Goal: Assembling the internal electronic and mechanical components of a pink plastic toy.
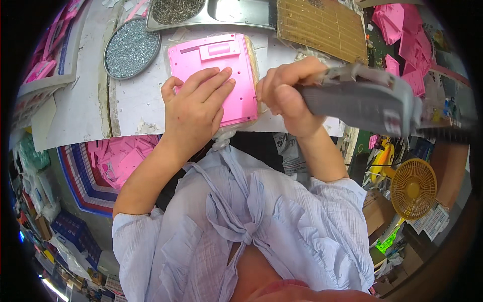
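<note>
A pink plastic casing (244,95) lies on a padded, clear-wrapped base on the worktable. It has small holes along its edges and a raised block near its far end. My left hand (198,103) rests on the casing with its fingers stretched out and the palm over its near left part. To the right of the casing, my right hand (294,93) is closed round a grey power screwdriver (357,100). The tool lies roughly sideways, its far right end dark and blurred. Its tip is hidden from view.
A round dish (132,48) of small silver screws stands left of the casing. Behind is a metal tray (241,12) with darker small parts. Corrugated cardboard (322,27) lies at the back right. A basket (75,176) of pink parts stands below the table's left; a yellow fan (413,189) is at right.
</note>
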### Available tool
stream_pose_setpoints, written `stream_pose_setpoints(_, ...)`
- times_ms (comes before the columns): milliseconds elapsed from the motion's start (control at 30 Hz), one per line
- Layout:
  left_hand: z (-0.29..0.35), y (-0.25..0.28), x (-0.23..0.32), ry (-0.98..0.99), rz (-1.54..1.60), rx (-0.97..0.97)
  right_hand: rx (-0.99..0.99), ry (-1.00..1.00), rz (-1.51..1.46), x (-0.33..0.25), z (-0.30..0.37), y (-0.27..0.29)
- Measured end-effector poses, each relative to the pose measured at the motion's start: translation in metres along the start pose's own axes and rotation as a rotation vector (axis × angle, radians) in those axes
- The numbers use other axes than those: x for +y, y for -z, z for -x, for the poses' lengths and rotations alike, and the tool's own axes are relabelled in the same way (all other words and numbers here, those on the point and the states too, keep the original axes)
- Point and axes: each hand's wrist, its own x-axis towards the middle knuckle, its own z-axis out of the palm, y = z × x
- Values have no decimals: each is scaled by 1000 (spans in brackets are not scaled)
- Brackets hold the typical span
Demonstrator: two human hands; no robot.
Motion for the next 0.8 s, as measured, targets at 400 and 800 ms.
stream_pose_setpoints(400, -53, -7, -46, -3, 0, 167, 8, -68, -20, 3, 1, -10)
stream_pose_setpoints(800, 133, 88, -112, 482, 342, 620, 36, 197, -363, -71, -54, 40)
